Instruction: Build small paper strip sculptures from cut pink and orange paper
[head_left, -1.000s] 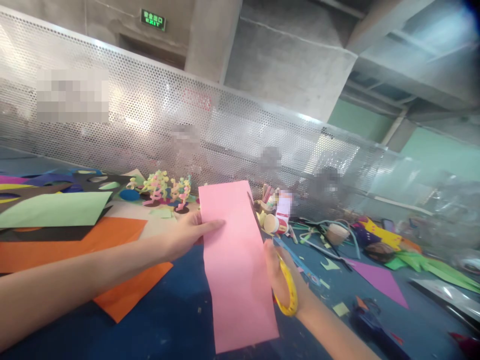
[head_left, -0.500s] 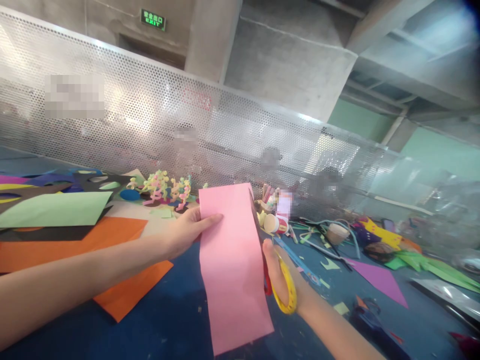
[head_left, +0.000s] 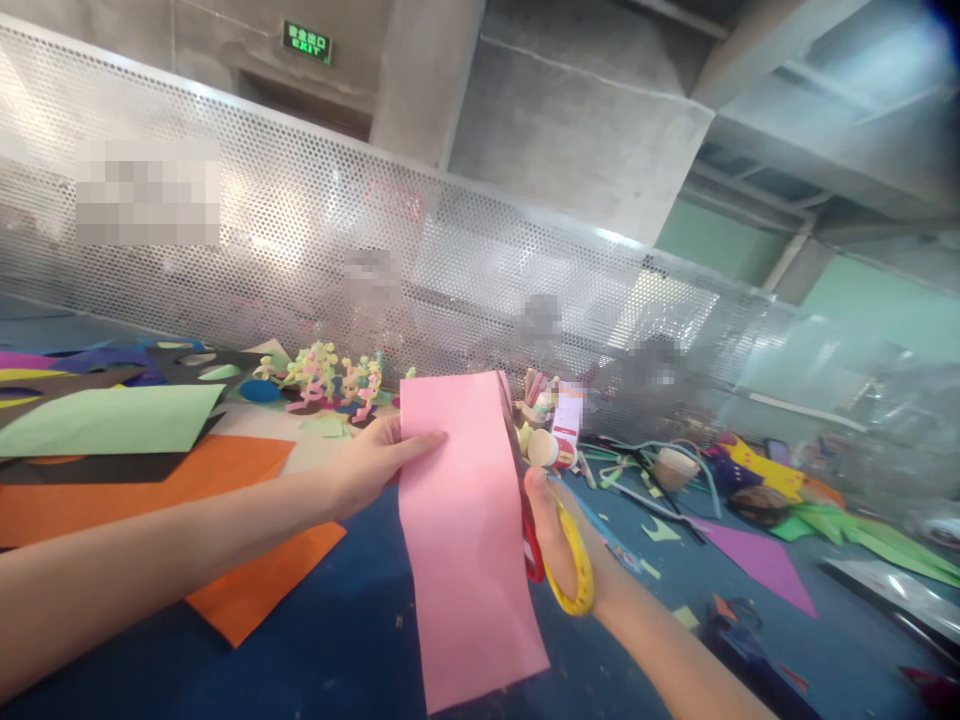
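Observation:
A long sheet of pink paper (head_left: 465, 560) hangs upright in front of me, its lower part slightly curved. My left hand (head_left: 382, 460) pinches its left edge, thumb lying across the front and the fingers behind it. In my right hand (head_left: 559, 540) is a pair of scissors (head_left: 576, 575) with yellow and red handle loops, the thumb through the yellow one. The blades lie along the paper's right edge, near its upper part, and are partly hidden by the sheet. Most of my right hand's fingers are out of sight.
Orange paper (head_left: 232, 490) and a pale green sheet (head_left: 112, 420) lie at left, near small paper figures (head_left: 322, 375). Right of the pink sheet are a white-and-red tub (head_left: 551, 450), a paper cup (head_left: 675, 467), purple paper (head_left: 757, 560) and scraps. A perforated metal screen (head_left: 300, 220) stands behind.
The scissor handles have spread a little, with more of the red loop showing. The top of the pink paper sits slightly lower. My left hand keeps its grip.

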